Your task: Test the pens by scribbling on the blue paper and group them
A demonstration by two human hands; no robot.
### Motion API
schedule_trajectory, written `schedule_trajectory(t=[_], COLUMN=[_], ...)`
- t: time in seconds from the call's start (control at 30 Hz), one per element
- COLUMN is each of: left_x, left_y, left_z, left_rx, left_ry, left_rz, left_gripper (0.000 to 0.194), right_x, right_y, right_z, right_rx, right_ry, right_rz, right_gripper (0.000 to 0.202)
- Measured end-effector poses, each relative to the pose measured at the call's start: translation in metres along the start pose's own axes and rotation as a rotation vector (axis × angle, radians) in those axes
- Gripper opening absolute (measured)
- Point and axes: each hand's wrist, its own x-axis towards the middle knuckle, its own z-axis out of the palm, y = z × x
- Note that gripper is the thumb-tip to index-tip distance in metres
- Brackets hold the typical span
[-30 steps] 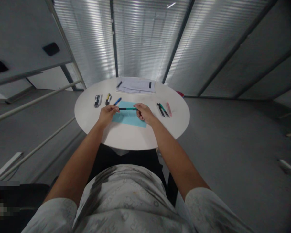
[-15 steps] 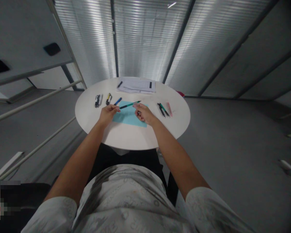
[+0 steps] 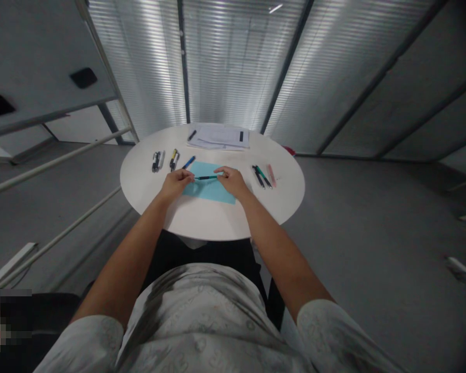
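Both my hands hold one green and black pen (image 3: 207,177) level between them, over a light blue sheet (image 3: 213,194). My left hand (image 3: 175,184) pinches its left end, fingers closed. At the other end, the fingers of my right hand (image 3: 232,181) are closed on the pen. A blue pen (image 3: 188,162) lies just beyond my left hand, by the sheet's upper left corner. Right of my right hand lie a black pen (image 3: 258,177), a green and black pen (image 3: 263,176) and a pink item (image 3: 272,175).
On the round white table (image 3: 207,224) are stacked white papers (image 3: 217,137) at the far side, with a dark pen (image 3: 191,135) on them. Dark pens (image 3: 156,161) and a yellow and black pen (image 3: 174,158) lie at the left. A white rail (image 3: 62,151) runs left of the table.
The pen has turned from slanted to nearly level and come lower. My right hand's fingers have closed on its right end; before, they were beside it.
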Motion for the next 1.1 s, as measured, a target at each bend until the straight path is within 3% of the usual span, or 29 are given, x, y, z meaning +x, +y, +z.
schedule_trajectory(t=[0.1,0.23,0.5,0.63,0.87,1.1], left_x=[0.001,0.003,0.005,0.007,0.004,0.003], left_y=[-0.004,-0.008,-0.014,-0.018,-0.012,-0.007], left_z=[0.000,-0.001,0.000,-0.002,0.005,0.006], left_rx=[0.027,0.103,0.118,0.274,0.714,0.745], left_ry=[-0.009,-0.039,0.058,0.107,-0.013,-0.051], left_rz=[0.019,0.047,0.058,0.062,0.093,0.087], left_gripper=[0.019,0.019,0.017,0.016,0.014,0.029], right_x=[-0.003,-0.006,-0.001,0.001,0.002,0.001], right_y=[0.000,0.002,0.008,0.010,0.011,0.009], right_z=[0.003,0.009,0.008,0.005,0.004,0.005], right_rx=[-0.351,-0.515,-0.541,-0.497,-0.505,-0.525], right_ry=[0.055,-0.078,-0.085,-0.051,-0.039,-0.050], right_rz=[-0.159,-0.149,-0.101,-0.064,-0.009,-0.002], right_gripper=[0.040,0.037,0.022,0.024,0.025,0.023])
